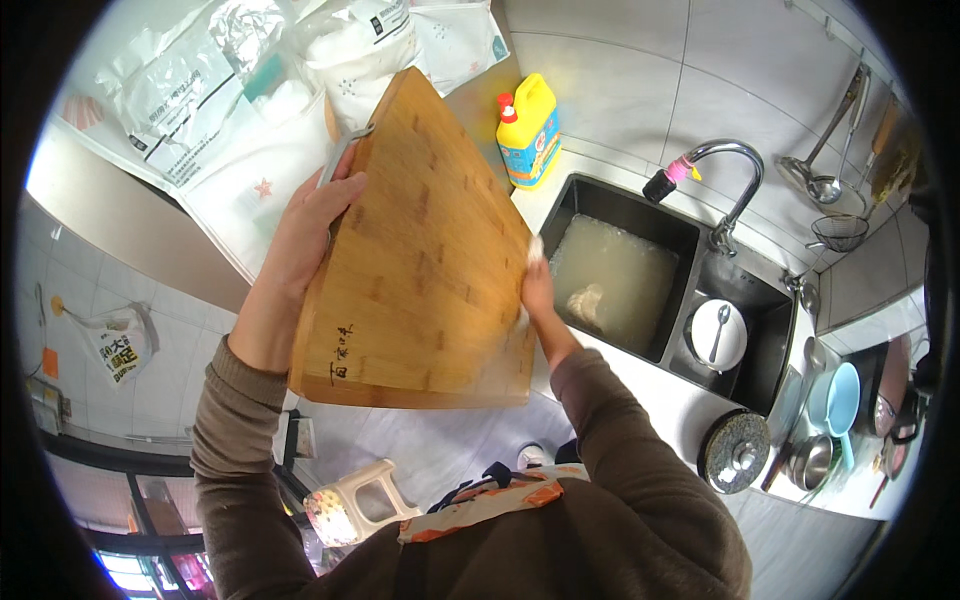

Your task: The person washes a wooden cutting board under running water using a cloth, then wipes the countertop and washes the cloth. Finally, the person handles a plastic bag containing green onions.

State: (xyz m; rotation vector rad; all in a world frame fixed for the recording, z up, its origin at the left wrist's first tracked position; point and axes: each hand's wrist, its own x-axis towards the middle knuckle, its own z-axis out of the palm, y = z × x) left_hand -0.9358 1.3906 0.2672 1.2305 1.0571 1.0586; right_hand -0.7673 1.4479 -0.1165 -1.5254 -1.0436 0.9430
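A thick wooden cutting board [420, 247] is held up and tilted in front of me, with dark marks and some writing on its face. My left hand [319, 217] grips its left edge beside a metal handle [341, 150], thumb resting on the edge. At the opposite edge is my right hand [538, 289], somewhat blurred, with a small piece of white cloth [535, 249] showing at its fingers against the wood. The board's lower right corner looks pale and hazy. To the right, cloudy water fills a dark sink basin [619, 262], where a cream-coloured wad [586, 304] lies.
A yellow detergent jug [527, 131] stands behind the sink, near a curved chrome faucet [742, 195]. The smaller basin [765, 300] holds a white bowl [718, 337] with a spoon. A stone-patterned lid [735, 454] rests at the counter's front. Packaged bags [202, 112] lie left; a stool [367, 499] stands below.
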